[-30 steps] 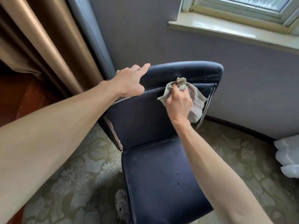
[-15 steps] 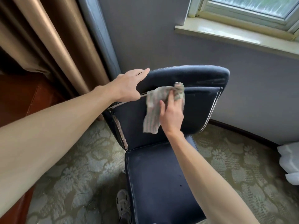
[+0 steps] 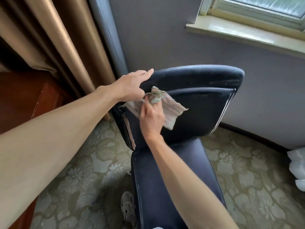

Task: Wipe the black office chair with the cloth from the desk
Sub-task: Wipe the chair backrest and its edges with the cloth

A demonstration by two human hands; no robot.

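Head view looks down on the black office chair, which stands on patterned carpet near the wall below the windowsill. My left hand rests flat on the top left corner of its backrest, fingers straight, holding nothing. My right hand bunches the cloth in curled fingers (one edge hangs loose) against the backrest's front

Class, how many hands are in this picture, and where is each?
2. The left hand rests on the top left corner of the black chair; the right hand grips the cloth against its backrest. None seems hidden.
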